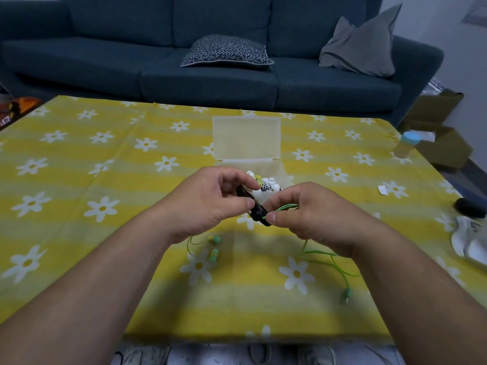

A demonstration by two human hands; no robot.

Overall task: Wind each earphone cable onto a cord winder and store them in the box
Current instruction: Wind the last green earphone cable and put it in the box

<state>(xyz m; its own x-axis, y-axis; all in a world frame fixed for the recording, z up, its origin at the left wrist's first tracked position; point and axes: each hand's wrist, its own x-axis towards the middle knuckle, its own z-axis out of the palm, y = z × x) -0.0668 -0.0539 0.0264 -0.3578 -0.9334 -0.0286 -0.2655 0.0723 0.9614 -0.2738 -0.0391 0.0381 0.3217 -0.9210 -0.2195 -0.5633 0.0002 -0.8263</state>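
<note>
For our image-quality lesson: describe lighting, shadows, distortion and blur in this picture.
Head view: dim, even light, no glare; a soft shadow lies on the tablecloth beneath the left hand and right hand; the wide lens bows its edges; the bottle at the right edge looks smeared; the black cord winder shows little detail.

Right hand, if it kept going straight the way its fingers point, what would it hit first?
Probably the black cord winder held by the left hand: the right hand, pinching the green earphone cable, points at it, almost touching.
</note>
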